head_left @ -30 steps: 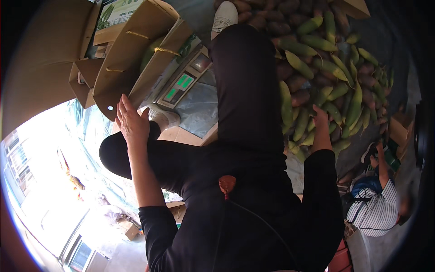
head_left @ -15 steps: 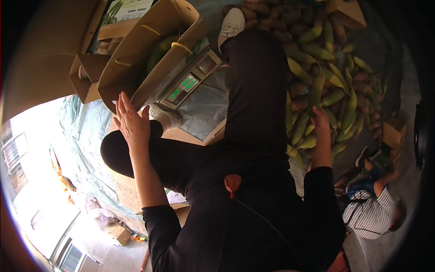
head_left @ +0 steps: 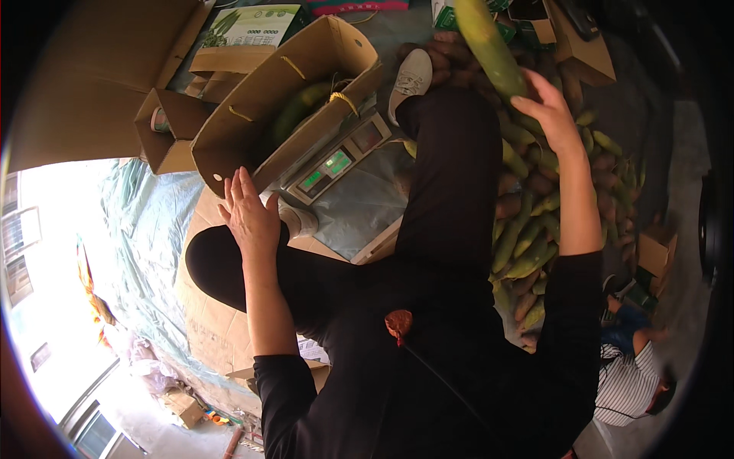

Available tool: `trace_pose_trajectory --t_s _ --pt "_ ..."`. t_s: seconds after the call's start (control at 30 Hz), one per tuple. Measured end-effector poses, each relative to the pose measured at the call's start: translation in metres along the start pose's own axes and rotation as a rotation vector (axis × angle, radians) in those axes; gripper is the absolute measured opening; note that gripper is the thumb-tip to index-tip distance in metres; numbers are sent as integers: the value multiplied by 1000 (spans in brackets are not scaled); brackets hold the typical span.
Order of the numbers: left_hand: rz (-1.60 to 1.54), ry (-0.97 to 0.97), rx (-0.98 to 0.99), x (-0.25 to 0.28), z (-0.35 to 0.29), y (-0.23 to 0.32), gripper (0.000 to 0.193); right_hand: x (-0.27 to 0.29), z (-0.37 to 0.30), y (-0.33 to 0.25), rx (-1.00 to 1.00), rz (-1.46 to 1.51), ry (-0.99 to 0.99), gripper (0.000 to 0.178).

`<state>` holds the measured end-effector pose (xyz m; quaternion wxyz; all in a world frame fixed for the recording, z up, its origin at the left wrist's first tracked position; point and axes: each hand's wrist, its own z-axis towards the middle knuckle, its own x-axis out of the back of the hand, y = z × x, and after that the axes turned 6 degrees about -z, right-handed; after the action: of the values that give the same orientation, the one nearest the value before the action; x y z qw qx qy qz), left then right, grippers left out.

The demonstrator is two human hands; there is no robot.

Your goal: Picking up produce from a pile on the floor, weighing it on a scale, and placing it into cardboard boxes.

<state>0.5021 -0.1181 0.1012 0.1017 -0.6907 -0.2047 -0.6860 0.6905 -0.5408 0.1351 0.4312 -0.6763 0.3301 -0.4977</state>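
Note:
My right hand (head_left: pixel 552 113) is raised over the heap and closed round one end of a long green radish (head_left: pixel 488 50), which points up and away. My left hand (head_left: pixel 254 219) has its fingers stretched out at the near left corner of a tall open cardboard box (head_left: pixel 222 139) with yellow cord handles. Its fingertips seem to touch the cardboard. Inside the box lies another green radish (head_left: pixel 294 113), partly in shadow. The box leans on or rests against a digital scale (head_left: pixel 325 174) with a lit green display; the contact is hidden.
Beneath my right arm spreads a heap of green radishes (head_left: pixel 527 229) mixed with reddish-brown roots (head_left: pixel 451 55). My legs stretch either side of the scale. A small open carton (head_left: pixel 177 130) and a printed box (head_left: pixel 252 27) stand at the left. Another person (head_left: pixel 631 375) is at the lower right.
My right hand has risen from the heap and now holds a green radish. My left hand stays at the box corner. The view has shifted, showing more of the box.

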Motion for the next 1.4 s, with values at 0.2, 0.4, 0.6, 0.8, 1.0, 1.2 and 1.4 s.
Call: trace_pose_trajectory --t_s 0.2,0.4,0.6,0.8,1.0,1.2,1.4 --pt "-34 -6 10 -1 3 -3 66 -58 70 -85 439 -313 -232 48" --pt "-42 20 6 -2 3 -3 62 -128 112 -112 680 -542 -362 56" --pt "-31 69 -79 -11 6 -12 62 -103 124 -55 266 -356 -235 55" --pt "-59 92 -159 -19 12 -16 63 -10 38 90 -43 -432 53 38" --pt "-4 97 -184 -13 13 -19 59 32 -132 247 -429 -652 31 32" --pt "-74 226 -261 -25 20 -7 49 26 -278 338 -915 -603 -87 28" --pt "-172 249 -257 -28 25 -4 41 -2 -342 344 -1226 -302 -107 23"
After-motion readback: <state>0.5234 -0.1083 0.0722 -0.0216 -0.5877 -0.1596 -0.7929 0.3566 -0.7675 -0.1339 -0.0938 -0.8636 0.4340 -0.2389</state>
